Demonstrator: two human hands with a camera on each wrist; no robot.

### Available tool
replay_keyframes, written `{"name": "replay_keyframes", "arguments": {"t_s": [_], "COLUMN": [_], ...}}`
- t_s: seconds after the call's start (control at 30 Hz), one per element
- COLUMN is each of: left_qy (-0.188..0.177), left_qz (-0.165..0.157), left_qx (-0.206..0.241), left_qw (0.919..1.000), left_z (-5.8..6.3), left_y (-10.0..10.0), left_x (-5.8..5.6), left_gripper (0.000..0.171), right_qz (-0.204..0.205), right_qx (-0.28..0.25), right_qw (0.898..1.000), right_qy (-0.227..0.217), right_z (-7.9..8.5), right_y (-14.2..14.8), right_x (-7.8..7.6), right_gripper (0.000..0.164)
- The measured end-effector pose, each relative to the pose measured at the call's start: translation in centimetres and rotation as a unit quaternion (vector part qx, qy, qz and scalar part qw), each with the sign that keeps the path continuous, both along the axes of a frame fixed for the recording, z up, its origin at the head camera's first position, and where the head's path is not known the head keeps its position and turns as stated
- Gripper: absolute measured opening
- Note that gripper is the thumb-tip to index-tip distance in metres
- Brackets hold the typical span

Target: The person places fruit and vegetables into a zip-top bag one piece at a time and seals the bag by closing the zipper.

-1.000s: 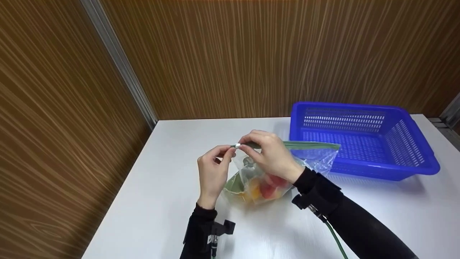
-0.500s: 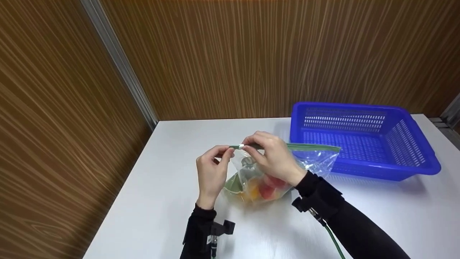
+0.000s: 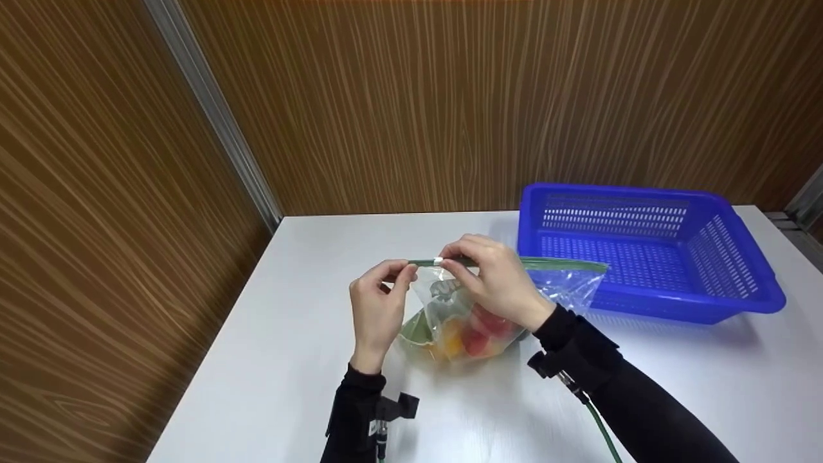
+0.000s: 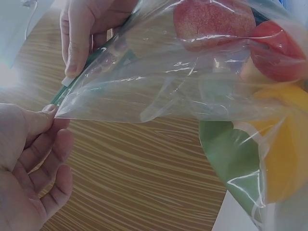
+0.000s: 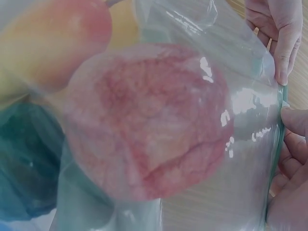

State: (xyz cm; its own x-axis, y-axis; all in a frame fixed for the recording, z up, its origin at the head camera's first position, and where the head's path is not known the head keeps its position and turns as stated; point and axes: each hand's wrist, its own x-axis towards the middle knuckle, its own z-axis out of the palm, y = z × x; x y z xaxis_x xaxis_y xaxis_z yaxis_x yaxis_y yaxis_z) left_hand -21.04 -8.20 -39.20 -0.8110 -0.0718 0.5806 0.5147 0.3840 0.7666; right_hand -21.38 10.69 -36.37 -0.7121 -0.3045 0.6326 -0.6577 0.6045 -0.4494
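A clear zip bag (image 3: 421,280) with a green zip strip hangs between both hands over the white table. Its left top corner is pinched between thumb and fingers of my left hand (image 3: 376,315). My right hand (image 3: 498,280) pinches the strip at the white slider (image 3: 438,261), a short way to the right. Through the plastic show a mottled red round fruit (image 5: 154,120), a smaller red fruit (image 4: 279,50) and a yellow-orange one (image 4: 286,144). A dark green thing (image 5: 29,163) also lies in the bag, its kind unclear. The right hand hides part of the strip.
A blue plastic basket (image 3: 649,296) with slotted walls stands at the back right of the white table (image 3: 289,308), behind the bag's right end. Wood-grain panels (image 3: 411,109) close off the back and left. A green cable (image 3: 602,421) trails from the right wrist.
The right hand and the white slider have moved a little to the right along the strip. More green strip now shows between the hands. The left hand stays almost in place.
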Motion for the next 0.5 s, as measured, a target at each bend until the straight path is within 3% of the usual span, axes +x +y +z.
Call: {"name": "replay_keyframes", "arguments": {"t_s": [0.5], "left_qy": [-0.006], "left_qz": [0.0], "left_qx": [0.008], "left_qw": [1.0], "left_z": [-0.06], "left_y": [-0.31], "left_x": [-0.15], "left_gripper": [0.012], "right_qz": [-0.017], "right_qx": [0.006], "right_qw": [1.0], "right_qy": [-0.01], "right_z": [-0.13], "right_y": [0.94], "right_x": [0.03], "right_gripper": [0.013]}}
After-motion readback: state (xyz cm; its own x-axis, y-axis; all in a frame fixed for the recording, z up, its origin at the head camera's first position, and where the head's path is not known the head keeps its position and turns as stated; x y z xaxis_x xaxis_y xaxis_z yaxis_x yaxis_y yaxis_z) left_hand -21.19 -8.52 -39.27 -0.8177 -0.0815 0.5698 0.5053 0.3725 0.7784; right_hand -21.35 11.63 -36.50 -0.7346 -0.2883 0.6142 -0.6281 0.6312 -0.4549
